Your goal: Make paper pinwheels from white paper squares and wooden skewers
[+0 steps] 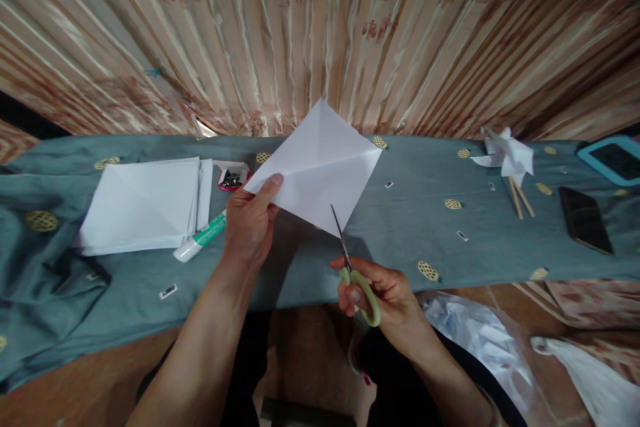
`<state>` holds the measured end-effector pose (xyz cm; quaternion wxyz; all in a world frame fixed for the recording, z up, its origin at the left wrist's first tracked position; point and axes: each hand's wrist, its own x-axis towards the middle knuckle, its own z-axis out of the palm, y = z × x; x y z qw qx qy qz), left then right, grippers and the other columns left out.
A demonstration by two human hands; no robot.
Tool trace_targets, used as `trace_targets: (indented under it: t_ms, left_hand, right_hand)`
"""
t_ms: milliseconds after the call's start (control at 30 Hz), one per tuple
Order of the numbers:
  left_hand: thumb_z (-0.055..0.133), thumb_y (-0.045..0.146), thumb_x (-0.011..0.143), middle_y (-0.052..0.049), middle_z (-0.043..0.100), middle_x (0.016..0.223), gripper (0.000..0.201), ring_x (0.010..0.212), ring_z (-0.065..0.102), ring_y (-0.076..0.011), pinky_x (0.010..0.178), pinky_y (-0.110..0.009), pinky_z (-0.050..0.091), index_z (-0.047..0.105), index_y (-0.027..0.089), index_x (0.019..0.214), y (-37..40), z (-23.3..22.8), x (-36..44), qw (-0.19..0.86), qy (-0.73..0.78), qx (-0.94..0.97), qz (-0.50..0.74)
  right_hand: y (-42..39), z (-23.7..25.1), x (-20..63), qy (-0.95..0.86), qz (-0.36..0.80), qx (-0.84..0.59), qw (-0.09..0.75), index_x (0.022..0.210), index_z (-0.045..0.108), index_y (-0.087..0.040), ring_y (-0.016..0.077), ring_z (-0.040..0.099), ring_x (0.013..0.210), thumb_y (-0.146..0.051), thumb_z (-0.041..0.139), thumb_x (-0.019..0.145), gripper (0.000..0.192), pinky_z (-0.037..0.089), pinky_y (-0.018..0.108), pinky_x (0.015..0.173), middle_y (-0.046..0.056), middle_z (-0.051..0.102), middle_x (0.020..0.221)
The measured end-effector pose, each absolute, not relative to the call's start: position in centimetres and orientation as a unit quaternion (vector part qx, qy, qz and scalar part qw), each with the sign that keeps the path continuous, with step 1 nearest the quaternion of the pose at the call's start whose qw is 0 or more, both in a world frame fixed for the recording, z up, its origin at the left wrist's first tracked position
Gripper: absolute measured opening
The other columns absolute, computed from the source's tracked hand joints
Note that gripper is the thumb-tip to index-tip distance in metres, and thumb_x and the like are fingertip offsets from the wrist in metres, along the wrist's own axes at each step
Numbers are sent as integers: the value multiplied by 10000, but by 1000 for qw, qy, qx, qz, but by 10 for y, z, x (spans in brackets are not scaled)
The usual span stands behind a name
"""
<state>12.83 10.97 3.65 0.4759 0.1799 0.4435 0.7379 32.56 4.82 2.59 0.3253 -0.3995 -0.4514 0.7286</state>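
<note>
A square sheet of white paper (325, 160) with diagonal creases is held up over the table by my left hand (253, 223). The thumb lies on top of its left corner and the fingers are underneath. My right hand (373, 293) grips the green handles (367, 300) of a pair of scissors, fingers wrapped through the loops. The scissors' dark blades (340, 230) point up at the paper's near corner and overlap it along the crease line. Whether the blades are parted is hard to make out.
On the left lie a stack of white paper (143, 203), a green and white glue stick (200, 237) and a small red box of dark bits (233, 177). To the right are paper pinwheels (507, 153) on sticks, a phone (585, 220) and a blue-framed device (613, 160). Plastic bags (485, 340) lie below the table's edge.
</note>
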Motion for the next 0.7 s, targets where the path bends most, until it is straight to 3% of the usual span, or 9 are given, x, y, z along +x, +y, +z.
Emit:
trace_targets:
  t_ms: [533,700]
  left_hand:
    - [804,212,649,-18,769,835,111,1004,700,-241,817,-350,582,713,235,708,109,35,130,472,449,190,734]
    - [819,232,635,-19,769,822,131,878,720,-223,790,-347,581,724,219,723,108,32,131,481,454,194,724]
  right_hand:
    - [47,26,326,-477,723,-373,334,1062,711,-219,89,533,531,-491,744,784,391,462,214,501,-8,635,661]
    - [48,27,324,-466,723,-371,349,1042,707,-223,91,538,539,-499,744,782,381,466,215,512,-13,630,653]
